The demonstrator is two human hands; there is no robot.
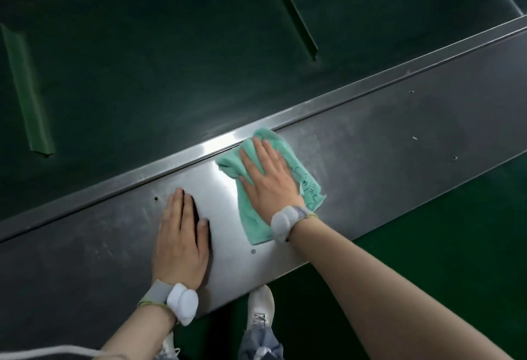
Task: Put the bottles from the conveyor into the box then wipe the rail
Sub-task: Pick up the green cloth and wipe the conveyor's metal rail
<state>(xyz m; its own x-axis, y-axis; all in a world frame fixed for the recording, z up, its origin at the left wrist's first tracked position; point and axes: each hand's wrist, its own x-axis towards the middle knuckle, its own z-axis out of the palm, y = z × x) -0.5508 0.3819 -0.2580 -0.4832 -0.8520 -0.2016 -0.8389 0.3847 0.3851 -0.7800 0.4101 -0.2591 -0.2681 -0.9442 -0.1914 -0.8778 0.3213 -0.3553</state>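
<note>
A wide stainless-steel rail runs diagonally from lower left to upper right along the dark green conveyor belt. My right hand lies flat on a mint-green cloth, pressing it onto the rail close to the raised lip. My left hand rests palm down on the bare metal just to the left of the cloth, fingers together, holding nothing. No bottles or box are in view.
Green cleats cross the belt at the left, and another cleat crosses it at the top middle. Below the rail is a green floor with my white shoe. A white cord shows at the bottom left.
</note>
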